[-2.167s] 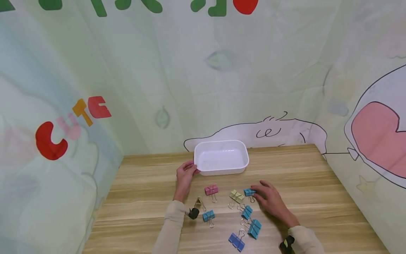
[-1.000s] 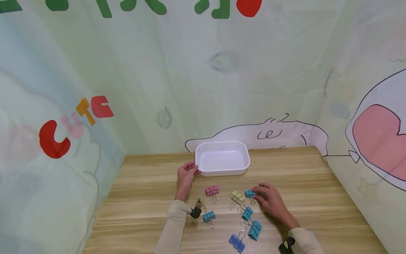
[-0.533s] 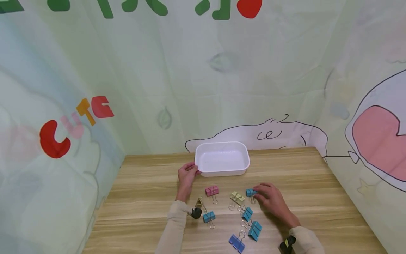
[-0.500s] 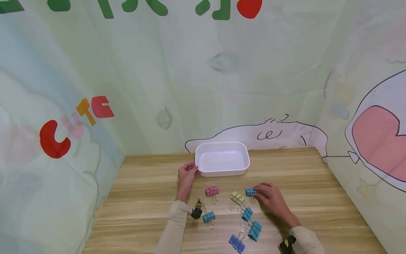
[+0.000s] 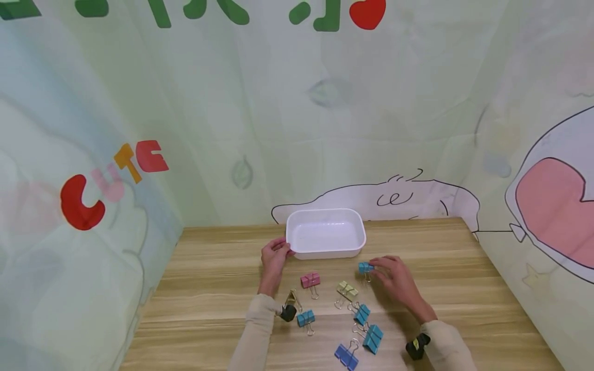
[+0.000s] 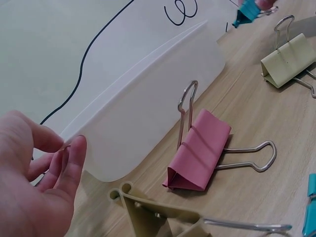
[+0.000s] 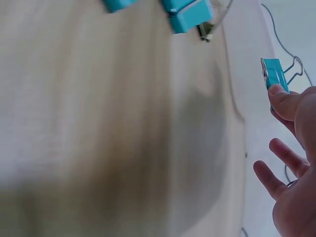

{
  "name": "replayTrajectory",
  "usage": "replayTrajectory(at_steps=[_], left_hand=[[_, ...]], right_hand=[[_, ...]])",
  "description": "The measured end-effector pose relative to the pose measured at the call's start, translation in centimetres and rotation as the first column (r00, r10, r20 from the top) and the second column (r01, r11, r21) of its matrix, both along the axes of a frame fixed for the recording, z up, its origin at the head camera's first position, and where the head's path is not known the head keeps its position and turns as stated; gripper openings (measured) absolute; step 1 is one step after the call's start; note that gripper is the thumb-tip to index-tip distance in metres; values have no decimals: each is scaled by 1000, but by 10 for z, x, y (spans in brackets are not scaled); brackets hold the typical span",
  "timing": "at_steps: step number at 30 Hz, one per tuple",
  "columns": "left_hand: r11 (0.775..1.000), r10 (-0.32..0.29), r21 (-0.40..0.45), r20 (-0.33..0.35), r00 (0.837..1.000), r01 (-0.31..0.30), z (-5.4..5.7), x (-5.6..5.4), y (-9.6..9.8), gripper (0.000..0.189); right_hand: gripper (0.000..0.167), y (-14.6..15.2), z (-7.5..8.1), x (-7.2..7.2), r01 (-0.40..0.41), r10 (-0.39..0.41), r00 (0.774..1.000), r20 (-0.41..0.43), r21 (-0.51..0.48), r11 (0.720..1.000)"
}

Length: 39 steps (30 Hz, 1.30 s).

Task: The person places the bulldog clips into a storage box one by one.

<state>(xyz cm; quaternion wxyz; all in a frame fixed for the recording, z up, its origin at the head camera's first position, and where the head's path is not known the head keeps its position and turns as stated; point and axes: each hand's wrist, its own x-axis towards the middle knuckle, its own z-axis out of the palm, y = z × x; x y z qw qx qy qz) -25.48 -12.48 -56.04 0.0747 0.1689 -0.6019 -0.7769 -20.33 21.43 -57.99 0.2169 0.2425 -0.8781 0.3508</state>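
A teal binder clip (image 7: 275,74) is pinched between the thumb and fingers of my right hand (image 5: 396,278), raised off the table, as the right wrist view shows. My left hand (image 5: 275,257) pinches the rim of a white plastic tray (image 5: 327,254) at its near left corner. The tray holds nothing. Just in front of it lie a pink binder clip (image 6: 200,150) and a pale yellow one, the yellow binder clip (image 5: 347,290). A gold binder clip (image 6: 163,212) stands close to my left wrist, beside another teal binder clip (image 5: 306,318).
Two more teal clips, an upper teal clip (image 5: 362,314) and a lower teal clip (image 5: 373,338), lie left of my right forearm. A blue binder clip (image 5: 346,356) is nearest the front. A printed cloth backdrop (image 5: 232,129) rises behind the wooden table (image 5: 209,288).
My right hand has lifted the teal binder clip off the table and moved it slightly toward the tray. My left hand stays at the tray's corner.
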Motion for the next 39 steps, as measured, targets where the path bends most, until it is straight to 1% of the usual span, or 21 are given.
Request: replayTrajectory(at_steps=[6,10,18,22,26,27,31,33,34,37,39], left_hand=[[1000,11,-1,-12,1000,-11,0,1,1,30],[1000,6,-2,-16,1000,-6,0,1,1,31],[1000,1,-15,-3,1000,-1,2,1,0,31],[1000,2,-20,5,1000,-2,2,2,0,31],[1000,7,-18,-13,1000,-7,0,3,0,29],[1000,1,-18,-14,1000,-2,3,5,-1,29],[1000,0,-16,-17,1000,0,1,6,-1,29],[1000,1,-16,-13,1000,-1,1,5,-1,28],[1000,9,-14,-14,1000,-9,-3,3,0,27],[1000,15,-12,-17,1000,-15,-3,2,0,27],[1000,20,-9,-14,1000,-20,-3,2,0,27]], right_hand=[[29,-7,20,-15,-31,31,998,-55,-4,1000],[28,-13,35,-26,-40,40,997,-67,0,999],[25,-30,66,-46,-37,36,999,21,23,999],[25,-38,76,-54,-42,42,999,15,34,999],[23,-47,84,-61,-55,55,998,-4,40,998],[23,-49,86,-62,-59,60,998,-6,42,997],[23,-61,92,-68,-59,60,998,-1,69,996],[24,-66,95,-70,-59,58,998,11,76,995],[24,-69,97,-71,-58,57,998,18,75,996],[24,-76,102,-77,-56,54,998,38,68,996],[24,-80,105,-81,-48,43,997,67,61,997]])
